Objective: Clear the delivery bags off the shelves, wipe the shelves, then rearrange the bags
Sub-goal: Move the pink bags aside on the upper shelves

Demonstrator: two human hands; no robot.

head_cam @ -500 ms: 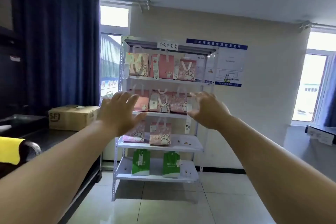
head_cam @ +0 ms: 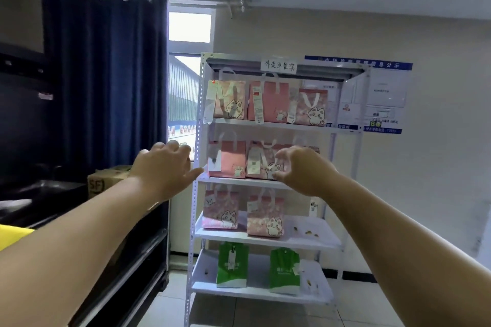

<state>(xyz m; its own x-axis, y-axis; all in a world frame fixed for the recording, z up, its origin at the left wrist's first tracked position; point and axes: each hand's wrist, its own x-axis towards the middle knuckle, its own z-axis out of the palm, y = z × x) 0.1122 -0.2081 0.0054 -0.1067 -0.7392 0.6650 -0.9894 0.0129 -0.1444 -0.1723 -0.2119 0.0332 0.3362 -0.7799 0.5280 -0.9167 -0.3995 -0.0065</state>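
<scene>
A white metal shelf unit (head_cam: 268, 239) stands against the far wall. Pink cat-print delivery bags fill its upper three levels: three on the top level (head_cam: 268, 105), more on the second level (head_cam: 228, 158), two on the third level (head_cam: 264, 216). Two green bags (head_cam: 232, 264) stand on the lowest level. Both my arms are stretched out toward the second level. My left hand (head_cam: 164, 167) hovers just left of the shelf post, fingers relaxed, holding nothing. My right hand (head_cam: 305, 167) is in front of the second-level bags with loosely bent fingers, also empty.
A dark counter with a sink (head_cam: 39, 194) runs along the left, with a cardboard box (head_cam: 106, 180) on it and something yellow (head_cam: 13, 236) at the near edge. Dark blue curtains (head_cam: 106, 74) hang by the window. Crumbs lie on the lower shelves (head_cam: 308, 232). Tiled floor (head_cam: 265, 313) lies ahead.
The shelf looks larger and closer, and the view has shifted so it sits further right. My hands have spread apart, the left one now beside the shelf post.
</scene>
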